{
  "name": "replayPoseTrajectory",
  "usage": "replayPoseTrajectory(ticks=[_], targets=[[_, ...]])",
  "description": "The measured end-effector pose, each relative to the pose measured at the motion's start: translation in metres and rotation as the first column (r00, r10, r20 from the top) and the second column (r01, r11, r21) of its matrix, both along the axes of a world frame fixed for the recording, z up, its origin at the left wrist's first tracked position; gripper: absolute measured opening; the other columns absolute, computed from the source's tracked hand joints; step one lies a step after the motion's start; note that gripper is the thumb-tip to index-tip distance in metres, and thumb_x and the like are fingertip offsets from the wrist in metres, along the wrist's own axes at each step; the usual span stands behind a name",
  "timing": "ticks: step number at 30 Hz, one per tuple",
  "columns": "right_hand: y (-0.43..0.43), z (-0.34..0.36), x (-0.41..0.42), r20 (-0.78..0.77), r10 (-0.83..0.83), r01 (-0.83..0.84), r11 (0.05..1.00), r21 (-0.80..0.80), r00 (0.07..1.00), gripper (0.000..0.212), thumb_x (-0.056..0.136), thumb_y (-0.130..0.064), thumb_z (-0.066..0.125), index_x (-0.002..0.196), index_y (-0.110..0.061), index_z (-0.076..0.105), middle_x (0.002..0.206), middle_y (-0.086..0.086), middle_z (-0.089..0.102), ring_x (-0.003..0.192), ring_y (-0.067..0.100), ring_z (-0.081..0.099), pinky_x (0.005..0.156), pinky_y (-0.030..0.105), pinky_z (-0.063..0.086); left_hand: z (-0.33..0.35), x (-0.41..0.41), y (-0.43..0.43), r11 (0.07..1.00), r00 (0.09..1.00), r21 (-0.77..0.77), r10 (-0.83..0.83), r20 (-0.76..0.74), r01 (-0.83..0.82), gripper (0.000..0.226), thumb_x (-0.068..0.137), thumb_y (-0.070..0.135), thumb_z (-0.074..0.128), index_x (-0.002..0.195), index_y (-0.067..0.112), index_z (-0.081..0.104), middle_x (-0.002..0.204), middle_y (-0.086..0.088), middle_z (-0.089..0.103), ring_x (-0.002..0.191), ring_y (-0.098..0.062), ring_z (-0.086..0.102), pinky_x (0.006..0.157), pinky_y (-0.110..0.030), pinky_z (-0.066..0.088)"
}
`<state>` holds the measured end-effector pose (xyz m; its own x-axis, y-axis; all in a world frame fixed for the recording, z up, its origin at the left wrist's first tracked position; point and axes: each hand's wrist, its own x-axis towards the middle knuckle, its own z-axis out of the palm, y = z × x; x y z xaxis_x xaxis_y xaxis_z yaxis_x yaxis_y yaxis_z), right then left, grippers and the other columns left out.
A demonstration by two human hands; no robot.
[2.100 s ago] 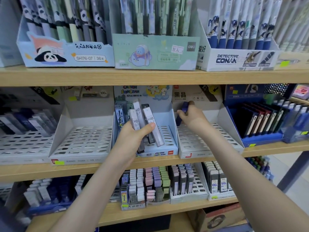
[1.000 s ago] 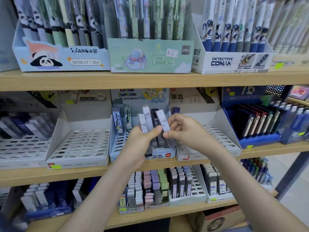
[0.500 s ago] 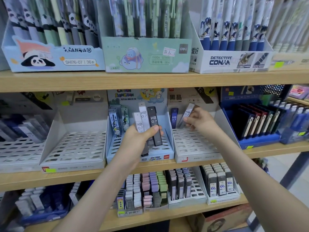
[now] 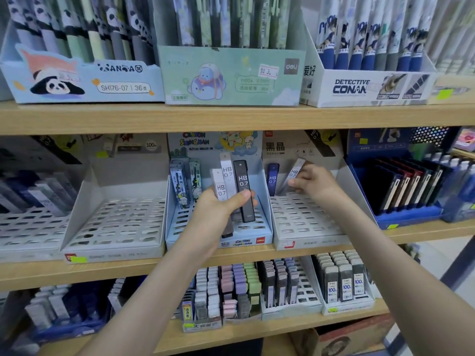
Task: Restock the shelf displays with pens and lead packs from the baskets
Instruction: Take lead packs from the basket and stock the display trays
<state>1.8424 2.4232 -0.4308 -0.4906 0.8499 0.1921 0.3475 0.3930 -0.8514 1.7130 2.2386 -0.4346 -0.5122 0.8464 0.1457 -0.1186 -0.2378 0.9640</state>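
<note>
My right hand has brought its pinched grey lead pack beside the blue pack; tilted, it may jam. Fanned packs gripped in my left hand could slip.

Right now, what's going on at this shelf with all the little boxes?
A person is restocking pencil lead packs. Their left hand holds a small fan of HB 0.7 packs, white and black. Their right hand pinches one silver pack at the back of the white slotted tray, next to a blue pack standing there.
</note>
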Motion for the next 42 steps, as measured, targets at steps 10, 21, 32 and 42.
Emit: replayPoseTrajectory(ticks=[10, 21, 32, 42], targets=[[-0.005, 0.002, -0.008, 0.258, -0.078, 0.018, 0.974, 0.227, 0.963, 0.015, 0.091, -0.027, 0.063, 0.091, -0.016, 0.052, 0.086, -0.005, 0.057, 0.085, 0.016, 0.054, 0.074, 0.03, 0.037, -0.001, 0.0, 0.003, 1.0, 1.0, -0.011, 0.007, -0.021, -0.007, 0.015, 0.087, 0.005, 0.066, 0.097, 0.016, 0.064, 0.079, 0.008, 0.075, 0.076, -0.008, 0.071, 0.071, -0.026, 0.059], [-0.002, -0.006, 0.004, 0.223, -0.024, -0.079, 0.894, 0.441, 0.974, 0.026, 0.095, -0.004, 0.045, 0.118, -0.016, 0.052, 0.11, 0.003, 0.053, 0.105, 0.019, 0.05, 0.091, 0.034, 0.043, -0.001, 0.001, 0.003, 1.0, 1.0, 0.005, -0.007, -0.012, 0.007, 0.012, 0.088, 0.005, 0.064, 0.097, 0.014, 0.063, 0.074, 0.006, 0.074, 0.07, -0.006, 0.07, 0.081, -0.037, 0.053], [-0.04, 0.01, 0.004, -0.082, 0.015, 0.02, 0.913, 0.408, 0.997, 0.015, 0.093, -0.022, 0.058, 0.108, -0.02, 0.057, 0.095, -0.004, 0.054, 0.087, 0.007, 0.051, 0.071, 0.014, 0.039, -0.003, 0.002, 0.006, 0.998, 0.998, -0.009, -0.061, -0.016, 0.06, 0.022, 0.09, 0.003, 0.061, 0.112, 0.003, 0.064, 0.091, -0.004, 0.076, 0.081, -0.014, 0.073, 0.072, -0.029, 0.06], [-0.059, 0.027, 0.012, -0.367, 0.23, -0.269, 0.961, -0.058, 0.901, 0.003, 0.09, -0.008, 0.061, 0.092, -0.011, 0.06, 0.063, -0.002, 0.061, 0.05, 0.006, 0.05, 0.046, 0.018, 0.039, -0.001, 0.011, 0.016, 0.997, 0.995, -0.038, -0.074, -0.064, 0.072, 0.015, 0.089, 0.001, 0.062, 0.098, 0.013, 0.062, 0.087, 0.0, 0.073, 0.075, -0.008, 0.071, 0.065, -0.018, 0.055]])
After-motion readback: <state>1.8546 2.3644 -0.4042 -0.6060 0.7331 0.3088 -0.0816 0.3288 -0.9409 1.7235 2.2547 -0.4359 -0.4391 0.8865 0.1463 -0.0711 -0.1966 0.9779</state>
